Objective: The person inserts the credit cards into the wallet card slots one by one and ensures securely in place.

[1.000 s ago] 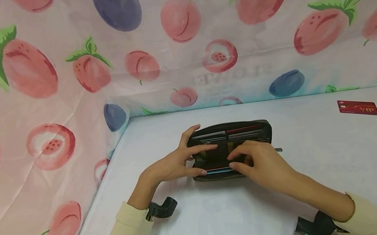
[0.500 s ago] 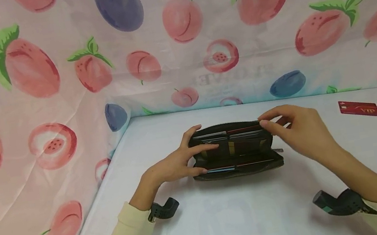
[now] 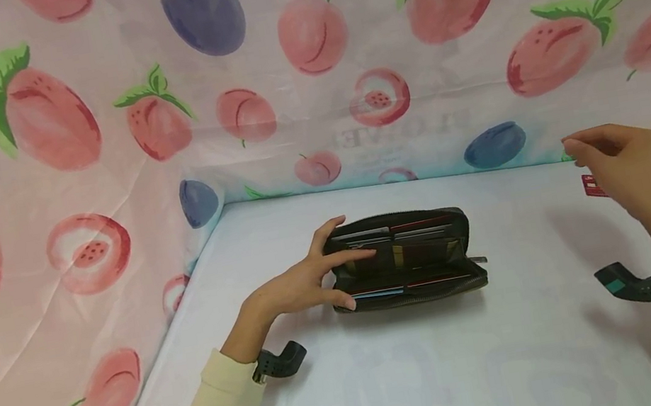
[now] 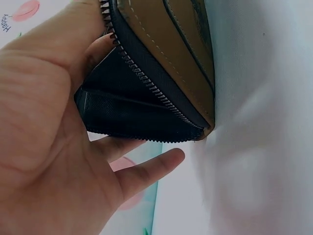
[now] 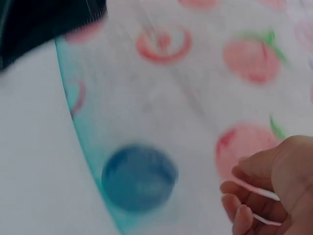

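White table (image 3: 394, 378), fruit-print cloth behind. Black zip wallet (image 3: 406, 258) lying open mid-table, L hand (image 3: 301, 286) gripping its left end. R hand (image 3: 630, 170) empty, fingers loosely curled, over red card (image 3: 591, 187) far right.

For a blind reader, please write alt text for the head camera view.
A person's left hand holds open a dark zip wallet on a white table, while the right hand hovers, loosely curled, over a red card at the far right. Fruit-printed cloth hangs behind.
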Demonstrator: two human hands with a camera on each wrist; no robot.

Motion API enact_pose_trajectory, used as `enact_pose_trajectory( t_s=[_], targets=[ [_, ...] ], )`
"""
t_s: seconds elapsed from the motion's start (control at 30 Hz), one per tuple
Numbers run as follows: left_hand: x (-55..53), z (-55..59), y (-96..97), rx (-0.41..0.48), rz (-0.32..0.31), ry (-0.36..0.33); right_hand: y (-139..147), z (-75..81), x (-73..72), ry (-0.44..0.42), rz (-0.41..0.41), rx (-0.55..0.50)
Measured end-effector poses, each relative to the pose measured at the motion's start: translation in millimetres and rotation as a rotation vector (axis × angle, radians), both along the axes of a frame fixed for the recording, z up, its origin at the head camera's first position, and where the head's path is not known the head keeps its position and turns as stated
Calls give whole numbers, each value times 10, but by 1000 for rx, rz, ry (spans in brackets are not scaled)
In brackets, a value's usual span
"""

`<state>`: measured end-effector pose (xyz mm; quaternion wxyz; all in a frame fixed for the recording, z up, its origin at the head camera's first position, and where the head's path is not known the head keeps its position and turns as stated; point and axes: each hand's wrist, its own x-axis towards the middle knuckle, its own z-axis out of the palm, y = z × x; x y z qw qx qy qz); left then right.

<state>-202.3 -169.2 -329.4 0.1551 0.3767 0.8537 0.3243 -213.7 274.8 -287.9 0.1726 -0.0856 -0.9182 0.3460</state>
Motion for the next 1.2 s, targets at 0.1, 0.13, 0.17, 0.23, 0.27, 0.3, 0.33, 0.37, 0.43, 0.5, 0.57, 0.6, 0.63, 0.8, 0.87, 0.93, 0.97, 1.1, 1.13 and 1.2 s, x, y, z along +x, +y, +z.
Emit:
enact_pose_trajectory(
  t_s=[0.1,0.13,0.17,0.23,0.27,0.3,0.33,0.37,0.43,0.5,0.57,0.6,0.63,0.8,0.87,0.93,0.97,1.1,1.13,1.2],
  targets=[
    [-8,-10,-5,14,-5,-14,231,-123,-83,-45,-66,19],
    [-10,-12,-7,16,-7,-17,300,-167,-104,-57,-76,25],
    [-10,-12,-6,19,-11,-17,366,-207,-116,-71,-78,27],
    [-10,-13,-8,20,-14,-21,487,-288,-130,-99,-75,25],
    [-9,-13,-11,21,-19,-17,534,-332,-137,-115,-79,26],
    [-9,-13,-13,21,-21,-17,578,-373,-138,-130,-79,23],
    [-8,-13,-14,20,-23,-18,618,-412,-138,-145,-79,19],
    [-8,-12,-15,23,-27,-16,658,-450,-134,-159,-78,12],
    [-6,-9,-18,24,-33,-15,724,-525,-133,-189,-84,-3],
    [-3,-4,-18,26,-40,-16,793,-597,-129,-210,-89,-16],
    [-1,1,-18,28,-48,-18,863,-673,-120,-235,-102,-27],
    [-2,3,-17,27,-52,-18,899,-712,-114,-244,-107,-33],
    [-3,3,-16,26,-55,-19,936,-754,-107,-249,-109,-29],
    [-16,3,-12,16,-58,-27,1068,-968,-82,-283,-93,27],
    [-20,4,-14,17,-58,-31,1094,-1032,-86,-296,-86,49],
    [-22,4,-16,17,-54,-40,1107,-1072,-96,-307,-86,58],
    [-23,4,-16,18,-52,-42,1111,-1084,-102,-311,-86,69],
    [-24,4,-20,23,-44,-62,1113,-1115,-126,-320,-76,123],
    [-23,4,-21,24,-42,-67,1114,-1121,-133,-319,-70,142],
    [-20,2,-23,30,-43,-72,1112,-1132,-144,-319,-61,168]
  ],
)
